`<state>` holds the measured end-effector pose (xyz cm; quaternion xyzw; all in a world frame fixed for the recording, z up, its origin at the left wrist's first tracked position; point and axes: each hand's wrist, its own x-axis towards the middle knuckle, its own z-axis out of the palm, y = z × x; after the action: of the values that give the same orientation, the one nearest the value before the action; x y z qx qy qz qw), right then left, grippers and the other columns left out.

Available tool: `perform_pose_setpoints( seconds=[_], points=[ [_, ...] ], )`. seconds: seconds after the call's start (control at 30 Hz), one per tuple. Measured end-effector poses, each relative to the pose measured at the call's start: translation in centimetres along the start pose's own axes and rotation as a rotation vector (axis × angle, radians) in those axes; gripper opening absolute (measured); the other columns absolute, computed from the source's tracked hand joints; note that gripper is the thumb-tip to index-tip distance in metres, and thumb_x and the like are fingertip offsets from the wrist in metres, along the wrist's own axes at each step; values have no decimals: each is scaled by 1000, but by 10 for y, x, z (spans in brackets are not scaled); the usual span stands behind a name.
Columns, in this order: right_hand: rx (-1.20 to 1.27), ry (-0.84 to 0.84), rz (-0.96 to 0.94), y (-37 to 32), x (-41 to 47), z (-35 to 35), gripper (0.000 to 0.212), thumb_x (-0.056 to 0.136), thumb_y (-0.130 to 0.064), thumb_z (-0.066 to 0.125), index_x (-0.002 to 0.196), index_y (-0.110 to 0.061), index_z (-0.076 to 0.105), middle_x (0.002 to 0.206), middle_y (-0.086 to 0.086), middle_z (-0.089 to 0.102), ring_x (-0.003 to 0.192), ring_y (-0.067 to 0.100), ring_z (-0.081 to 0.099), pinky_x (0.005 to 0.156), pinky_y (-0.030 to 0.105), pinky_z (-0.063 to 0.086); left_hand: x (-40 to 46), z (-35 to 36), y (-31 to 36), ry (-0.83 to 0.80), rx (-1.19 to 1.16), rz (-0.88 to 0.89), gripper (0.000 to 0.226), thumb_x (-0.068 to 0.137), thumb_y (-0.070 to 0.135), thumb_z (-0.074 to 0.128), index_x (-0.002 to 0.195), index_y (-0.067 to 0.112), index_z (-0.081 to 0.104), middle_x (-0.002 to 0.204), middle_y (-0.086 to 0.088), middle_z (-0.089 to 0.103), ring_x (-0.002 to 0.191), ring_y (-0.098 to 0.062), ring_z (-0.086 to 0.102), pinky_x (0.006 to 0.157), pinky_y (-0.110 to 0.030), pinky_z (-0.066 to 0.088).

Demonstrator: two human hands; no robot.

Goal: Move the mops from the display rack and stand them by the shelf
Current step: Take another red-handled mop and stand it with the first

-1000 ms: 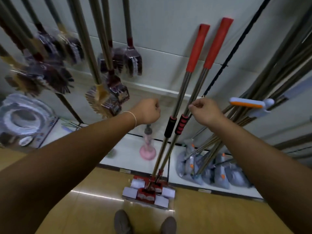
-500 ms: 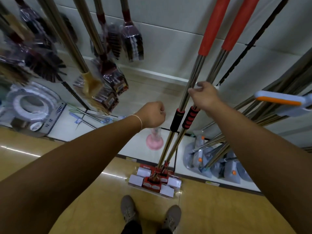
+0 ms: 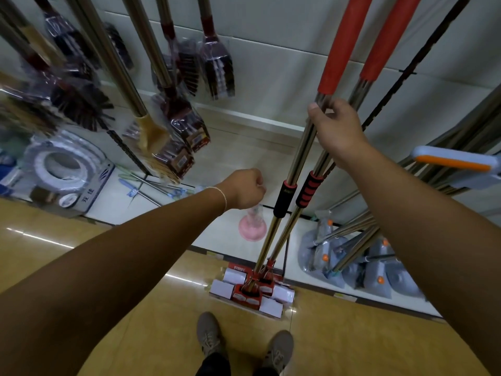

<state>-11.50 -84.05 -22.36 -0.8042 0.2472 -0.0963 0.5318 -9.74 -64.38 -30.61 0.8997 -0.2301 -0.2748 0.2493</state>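
Two mops stand side by side, leaning on the white shelf wall [image 3: 271,50]. Each has a red foam upper handle [image 3: 339,42], a steel shaft and a dark grip sleeve [image 3: 284,195]. Their red-and-white sponge heads [image 3: 252,290] rest on the yellow floor against the shelf base. My right hand [image 3: 337,128] grips both steel shafts just below the red foam, thumb round the left shaft. My left hand [image 3: 245,189] is a closed fist to the left of the shafts, apart from them, with nothing seen in it.
Wrapped brooms [image 3: 173,123] hang at the upper left. A pink plunger [image 3: 252,226] stands on the shelf base [image 3: 233,240]. Grey bagged mop heads [image 3: 379,270] with steel poles lean at the right, below a white-and-orange tool [image 3: 455,164]. A packaged toilet seat [image 3: 62,166] lies left. My shoes [image 3: 208,335] are near the mop heads.
My right hand has slid up the shafts from the dark grips to just under the red foam. My left fist has stayed beside the shafts, now lower than the right hand.
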Motion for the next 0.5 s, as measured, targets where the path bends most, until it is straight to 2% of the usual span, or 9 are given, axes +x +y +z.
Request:
perform_pose_setpoints(
  seconds=[0.07, 0.13, 0.2, 0.27, 0.33, 0.4, 0.43, 0.5],
  points=[
    [13, -18, -35, -8, -6, -5, 16, 95, -42, 58, 104, -29, 60, 106, 6, 70, 98, 18, 67, 81, 28, 52, -1, 2, 3, -3, -13, 5, 27, 94, 27, 52, 115, 11, 60, 111, -10, 64, 81, -18, 54, 67, -24, 42],
    [23, -27, -70, -13, -15, -9, 19, 95, -40, 60, 101, -23, 64, 107, 11, 72, 98, 21, 68, 83, 30, 53, -4, 5, 9, 4, -58, 26, 31, 94, 30, 54, 119, 12, 59, 115, -9, 64, 94, -20, 56, 79, -27, 44],
    [27, -36, -101, -15, -29, -11, 23, 94, -39, 62, 101, -17, 67, 108, 16, 71, 95, 23, 68, 84, 34, 55, -9, 7, 20, 1, -163, 65, 38, 94, 35, 56, 125, 13, 55, 118, -8, 63, 98, -20, 58, 81, -27, 45],
    [40, -50, -133, -17, -43, -14, 19, 94, -36, 63, 101, -18, 66, 108, 20, 70, 96, 28, 68, 90, 42, 54, -15, 8, 33, -1, -245, 123, 44, 93, 38, 59, 130, 15, 51, 122, -6, 61, 102, -20, 60, 85, -31, 49],
    [35, -67, -174, -19, -58, -17, 13, 95, -33, 63, 102, -23, 64, 105, 19, 69, 92, 25, 67, 88, 42, 54, -20, 9, 47, 3, -389, 160, 36, 91, 35, 63, 121, 18, 55, 114, -3, 63, 99, -19, 62, 86, -35, 53],
    [9, -99, -221, -19, -73, -20, 13, 94, -32, 64, 101, -21, 64, 99, 21, 68, 80, 19, 61, 78, 39, 54, -27, 10, 60, 6, -573, 173, 19, 90, 28, 65, 103, 17, 58, 92, 0, 63, 84, -15, 61, 74, -32, 51],
    [-11, -118, -239, -19, -80, -21, 15, 94, -32, 64, 101, -18, 66, 97, 22, 68, 77, 20, 60, 74, 38, 53, -29, 11, 66, 11, -617, 175, 18, 90, 26, 66, 98, 11, 59, 84, -4, 61, 79, -15, 59, 71, -31, 50],
    [-46, -135, -269, -19, -93, -25, 20, 93, -31, 66, 101, -12, 67, 95, 21, 69, 79, 29, 63, 73, 38, 53, -36, 17, 75, -7, -651, 168, 29, 91, 25, 65, 99, -3, 61, 83, -17, 66, 79, -20, 64, 76, -36, 53]
  ],
)
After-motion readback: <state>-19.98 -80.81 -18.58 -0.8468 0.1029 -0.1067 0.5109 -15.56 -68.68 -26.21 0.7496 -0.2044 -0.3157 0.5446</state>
